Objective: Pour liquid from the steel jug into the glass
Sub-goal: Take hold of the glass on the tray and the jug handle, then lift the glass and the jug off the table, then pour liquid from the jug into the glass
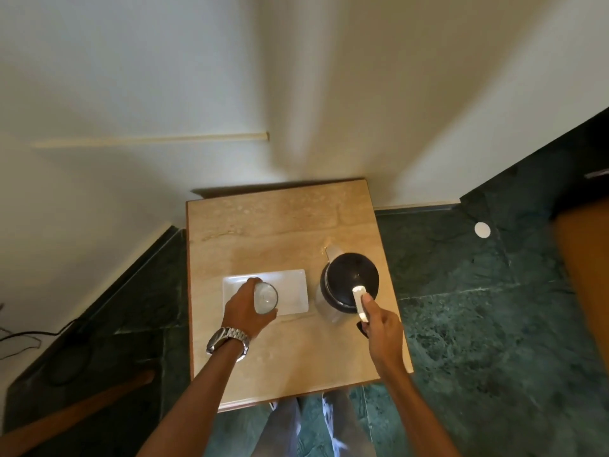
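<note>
A clear glass (266,297) stands upright on a white rectangular tray (293,291) on the beige stone tabletop (280,232). My left hand (245,310), with a metal watch at the wrist, is wrapped around the glass from the near left. To the right stands the steel jug (346,282), seen from above with its black lid, white lever and spout pointing away. My right hand (382,328) grips the jug's handle at its near side, thumb resting on the white lever. The jug sits upright on the table.
The small table stands against a white wall in a corner, with dark green marble floor (478,308) around it. A brown wooden piece (583,291) lies at the right, a wooden bar (75,420) at the lower left. My legs show below the table's near edge.
</note>
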The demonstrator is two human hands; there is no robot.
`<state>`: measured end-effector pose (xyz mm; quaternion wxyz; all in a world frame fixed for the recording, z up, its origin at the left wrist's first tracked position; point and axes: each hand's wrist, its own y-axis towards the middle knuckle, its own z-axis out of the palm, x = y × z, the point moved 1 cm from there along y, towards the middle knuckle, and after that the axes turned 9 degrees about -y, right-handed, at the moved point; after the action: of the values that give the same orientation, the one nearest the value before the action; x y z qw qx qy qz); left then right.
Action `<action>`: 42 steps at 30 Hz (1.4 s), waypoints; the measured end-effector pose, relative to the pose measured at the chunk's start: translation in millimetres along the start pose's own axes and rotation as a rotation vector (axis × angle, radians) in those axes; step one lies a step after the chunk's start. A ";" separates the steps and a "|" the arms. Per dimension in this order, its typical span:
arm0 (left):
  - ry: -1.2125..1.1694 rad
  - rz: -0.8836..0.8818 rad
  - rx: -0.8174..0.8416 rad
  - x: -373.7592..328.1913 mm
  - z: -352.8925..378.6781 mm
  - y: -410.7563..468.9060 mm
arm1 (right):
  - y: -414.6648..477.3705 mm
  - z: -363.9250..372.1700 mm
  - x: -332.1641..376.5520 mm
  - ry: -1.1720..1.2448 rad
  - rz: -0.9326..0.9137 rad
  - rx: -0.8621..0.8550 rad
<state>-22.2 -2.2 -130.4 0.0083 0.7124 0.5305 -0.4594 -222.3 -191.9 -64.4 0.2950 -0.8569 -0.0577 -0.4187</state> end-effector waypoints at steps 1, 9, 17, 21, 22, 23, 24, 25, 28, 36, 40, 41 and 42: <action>0.002 0.012 0.000 -7.5 -6.5 -4.5 | -6.7 -6.1 4.6 0.000 -0.020 0.004; -0.013 0.036 0.019 -106.6 -75.6 -77.8 | -73.3 -85.1 78.9 -0.075 -0.114 0.173; -0.130 0.127 0.008 -195.3 -128.8 -157.9 | -113.6 -156.8 187.2 -0.374 -0.296 0.449; -0.190 0.176 -0.024 -214.9 -145.0 -177.6 | -123.5 -165.9 225.6 -0.492 -0.358 0.545; -0.208 0.182 -0.033 -217.4 -148.3 -181.2 | -124.2 -166.0 232.5 -0.522 -0.366 0.560; -0.221 0.186 -0.036 -219.8 -148.9 -182.7 | -122.6 -166.1 236.5 -0.551 -0.369 0.572; -0.237 0.186 -0.044 -221.1 -152.5 -185.8 | -123.4 -165.2 242.7 -0.583 -0.378 0.581; -0.247 0.188 -0.055 -221.3 -155.1 -188.2 | -123.6 -164.1 248.4 -0.614 -0.380 0.583; -0.255 0.185 -0.069 -216.9 -162.8 -195.1 | -123.4 -159.5 264.0 -0.711 -0.402 0.597; -0.270 0.127 -0.054 -197.0 -165.2 -217.4 | -118.5 -143.7 304.3 -0.945 -0.527 0.666; -0.300 0.099 -0.023 -194.6 -162.6 -223.5 | -115.1 -133.4 320.4 -1.076 -0.517 0.703; -0.310 0.091 -0.023 -193.9 -162.8 -225.4 | -115.8 -129.9 324.2 -1.113 -0.521 0.711; -0.318 0.088 -0.024 -194.2 -162.8 -226.2 | -116.5 -127.4 327.8 -1.146 -0.525 0.718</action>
<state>-92.8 32.6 200.0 0.1207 0.6530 0.4961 -0.5594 -139.0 -215.6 295.8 0.3714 -0.7501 -0.5408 0.0839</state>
